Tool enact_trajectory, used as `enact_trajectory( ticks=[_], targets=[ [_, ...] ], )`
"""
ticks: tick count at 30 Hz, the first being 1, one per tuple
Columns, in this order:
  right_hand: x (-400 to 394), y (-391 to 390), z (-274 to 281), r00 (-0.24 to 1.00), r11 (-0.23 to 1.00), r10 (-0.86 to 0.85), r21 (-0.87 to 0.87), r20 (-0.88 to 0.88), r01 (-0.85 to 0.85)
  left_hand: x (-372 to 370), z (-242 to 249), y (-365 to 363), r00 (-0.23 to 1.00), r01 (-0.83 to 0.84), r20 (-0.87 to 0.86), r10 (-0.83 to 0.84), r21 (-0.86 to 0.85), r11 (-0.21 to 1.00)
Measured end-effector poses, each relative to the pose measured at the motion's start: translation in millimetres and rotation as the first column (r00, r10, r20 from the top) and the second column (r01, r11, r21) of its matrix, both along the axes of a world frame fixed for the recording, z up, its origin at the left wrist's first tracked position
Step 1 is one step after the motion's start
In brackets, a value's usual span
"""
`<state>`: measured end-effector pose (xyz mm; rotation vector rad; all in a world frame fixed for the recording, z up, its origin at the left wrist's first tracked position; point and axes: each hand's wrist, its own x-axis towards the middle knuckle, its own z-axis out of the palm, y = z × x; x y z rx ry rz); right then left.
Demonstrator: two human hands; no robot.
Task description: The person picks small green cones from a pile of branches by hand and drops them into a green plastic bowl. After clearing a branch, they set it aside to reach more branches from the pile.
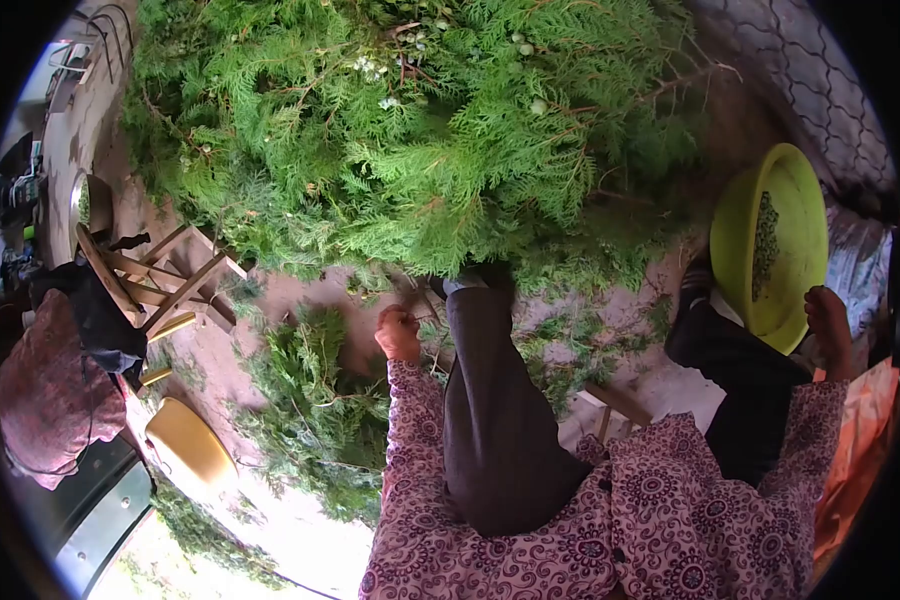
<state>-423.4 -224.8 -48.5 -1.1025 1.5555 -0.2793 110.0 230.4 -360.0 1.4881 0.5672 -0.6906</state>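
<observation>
My left hand is closed in a fist beside my knee, above cut branches on the ground. What it holds, if anything, is hidden. My right hand has its fingers curled together at the near rim of a lime-green tub; I cannot make out anything in them. Small green cones lie in the tub along one side. In front of my feet rises a large heap of green conifer branches, with several pale round cones among the sprays.
Another person in a patterned top is at the left, near a wooden folding stool. A yellow basin stands below the stool. Loose sprigs litter the ground. An orange sack lies at my right.
</observation>
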Motion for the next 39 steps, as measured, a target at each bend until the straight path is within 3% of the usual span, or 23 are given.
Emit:
enact_trajectory(
  ticks=[1,3,6,7,9,10,11,13,17,19,20,22,23,25,29,31,32,34,36,38,39],
  targets=[
    [0.8,0.1,-0.2,1.000,1.000,0.013,-0.011,-0.020,-0.013,2.6,5.3,1.6,0.992,-0.099,-0.095,0.088,-0.119,0.988],
    [3.1,0.4,-1.1,0.999,0.999,0.028,-0.018,-0.039,-0.029,5.5,15.1,-11.0,0.981,-0.161,-0.131,0.146,-0.109,0.981],
    [6.3,0.3,1.2,0.999,0.999,0.035,-0.024,-0.042,-0.036,9.1,5.3,-23.9,0.983,0.182,0.006,-0.182,0.030,0.983],
    [8.3,0.4,2.4,0.997,0.999,0.044,-0.018,-0.056,-0.045,8.6,-7.0,-26.1,0.983,0.181,0.007,-0.181,0.027,0.983],
    [9.7,0.8,3.3,0.996,0.998,0.053,-0.011,-0.070,-0.054,4.4,-17.5,-34.7,0.874,0.376,0.149,-0.462,0.393,0.839],
    [10.0,0.8,3.6,0.995,0.998,0.060,-0.001,-0.082,-0.060,3.5,-26.5,-33.8,0.827,0.403,0.174,-0.534,0.479,0.780],
    [10.2,0.8,3.6,0.993,0.998,0.067,0.010,-0.093,-0.066,2.5,-20.9,-37.1,0.828,0.403,0.173,-0.534,0.479,0.780],
    [13.2,1.2,3.9,0.991,0.997,0.075,0.013,-0.109,-0.074,-0.6,-10.1,-44.1,0.945,0.309,0.053,-0.324,0.191,0.932],
    [17.8,3.2,4.2,0.988,0.995,0.099,0.002,-0.115,-0.100,-4.7,-16.1,-46.5,0.947,0.303,0.061,-0.315,0.159,0.940],
    [22.1,3.9,5.1,0.987,0.994,0.106,0.000,-0.124,-0.107,-4.0,-11.3,-46.7,0.849,0.422,0.230,-0.475,0.246,0.873],
    [24.5,4.0,5.7,0.985,0.993,0.113,-0.004,-0.131,-0.114,-1.5,-11.3,-44.9,0.849,0.423,0.230,-0.476,0.246,0.872],
    [28.5,5.4,6.8,0.984,0.994,0.107,-0.015,-0.142,-0.110,5.5,-10.5,-39.8,0.735,0.599,0.120,-0.667,0.345,0.722],
    [30.0,6.2,7.1,0.983,0.994,0.102,-0.025,-0.155,-0.107,5.1,-5.9,-41.1,0.733,0.600,0.123,-0.669,0.346,0.721],
    [33.5,6.7,8.1,0.980,0.991,0.123,-0.035,-0.157,-0.130,2.0,3.3,-42.7,0.545,0.573,0.339,-0.767,0.518,0.635],
    [51.1,17.7,18.1,0.992,0.994,0.064,-0.078,-0.109,-0.073,0.3,0.2,-40.1,0.542,0.566,0.366,-0.757,0.507,0.650],
    [49.7,20.8,20.5,0.995,0.992,0.062,-0.100,-0.078,-0.070,3.5,3.3,-28.7,0.627,0.576,0.240,-0.741,0.498,0.648],
    [50.0,21.1,21.5,0.996,0.991,0.075,-0.109,-0.049,-0.080,7.7,-10.9,-14.4,0.545,0.588,0.238,-0.804,0.575,0.569],
    [50.5,23.3,27.0,0.995,0.984,0.103,-0.146,-0.009,-0.104,14.9,19.6,0.0,0.607,0.709,0.053,-0.793,0.415,0.570],
    [52.9,27.6,35.6,0.988,0.968,0.156,-0.201,0.009,-0.151,16.0,68.8,9.6,0.690,0.696,0.068,-0.720,0.208,0.687],
    [58.3,32.4,41.4,0.989,0.971,0.113,-0.222,0.093,-0.090,13.5,121.2,8.9,0.857,0.515,0.031,-0.514,-0.014,0.857],
    [60.1,35.5,44.3,0.983,0.972,0.098,-0.228,0.156,-0.061,19.0,133.8,17.5,0.934,0.296,-0.023,-0.356,-0.506,0.810]
  ],
)
